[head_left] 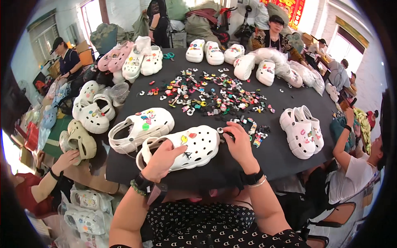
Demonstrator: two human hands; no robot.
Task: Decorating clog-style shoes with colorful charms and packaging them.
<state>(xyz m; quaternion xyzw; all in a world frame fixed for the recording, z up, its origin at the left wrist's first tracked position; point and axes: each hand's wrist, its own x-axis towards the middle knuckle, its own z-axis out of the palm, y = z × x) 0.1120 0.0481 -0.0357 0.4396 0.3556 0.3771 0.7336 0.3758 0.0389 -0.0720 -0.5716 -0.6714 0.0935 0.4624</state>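
A white clog (pixel 203 149) with a few charms on its holed top lies near the front edge of the black table. My left hand (pixel 162 160) grips it by the side and opening, thumb on top near a yellow charm. By its toe, my right hand (pixel 239 142) pinches a small round whitish shoe charm (pixel 220 129) between thumb and fingers. The charm's design is too small to make out. Just behind rests another white clog (pixel 159 119) decorated with colourful charms. A small cluster of charms (pixel 257 134) lies to the right of my right hand.
Loose charms (pixel 215 97) spread over the black table (pixel 264 173). A decorated white clog pair (pixel 301 136) stands at right; more clogs (pixel 204 51) and bagged shoes (pixel 304 74) line the far side. Co-workers sit left and right; a co-worker's hand (pixel 68 159) touches a beige clog (pixel 82 138).
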